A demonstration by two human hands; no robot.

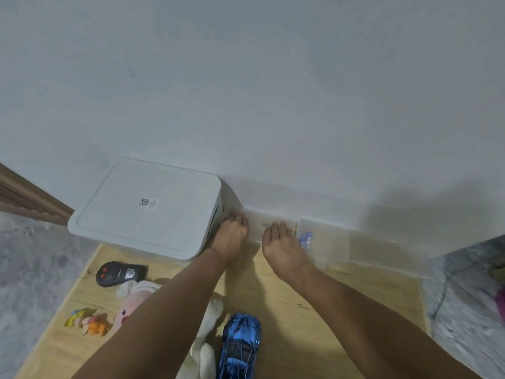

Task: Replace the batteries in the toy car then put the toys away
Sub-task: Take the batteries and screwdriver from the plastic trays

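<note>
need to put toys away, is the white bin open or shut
Shut: the lid lies flat on the white bin, rim to rim.

Head view. Both arms reach toward 12 o'clock across a light wooden table (314, 337). The left hand (232, 233) and right hand (281, 244), fingers extended, rest against a translucent plastic box (338, 242) set along the white wall (246, 91); whether either grips it cannot be told. A white lidded bin (147, 206) stands at 10 o'clock, just beside the left hand. At 8 o'clock lie a black remote control (120, 273), a pink plush toy (134, 302) and small colourful figures (87, 321). A blue toy car (240, 346) sits at 6 o'clock between the forearms.
</note>
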